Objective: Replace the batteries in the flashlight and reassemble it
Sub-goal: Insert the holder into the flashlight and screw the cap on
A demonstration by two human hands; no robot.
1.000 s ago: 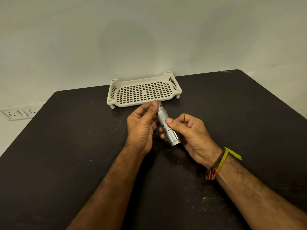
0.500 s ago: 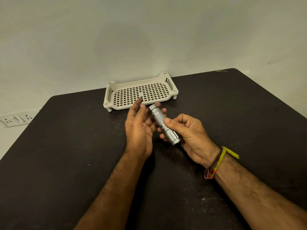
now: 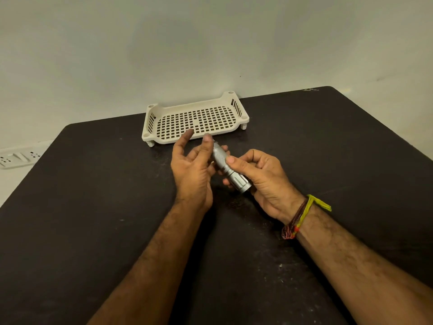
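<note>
Silver flashlight [image 3: 228,168] slants above the bench [image 3: 93,207], pinched mid-barrel by the right hand [image 3: 264,181], its tail end pointing far-left. Just beside that end, the left hand [image 3: 192,167] spreads loosely, one fingertip touching it.

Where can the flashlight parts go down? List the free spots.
Bare table left of the left hand; bare table right of the right hand; the tray holds nothing. Crowded only between the hands, around the flashlight.
</note>
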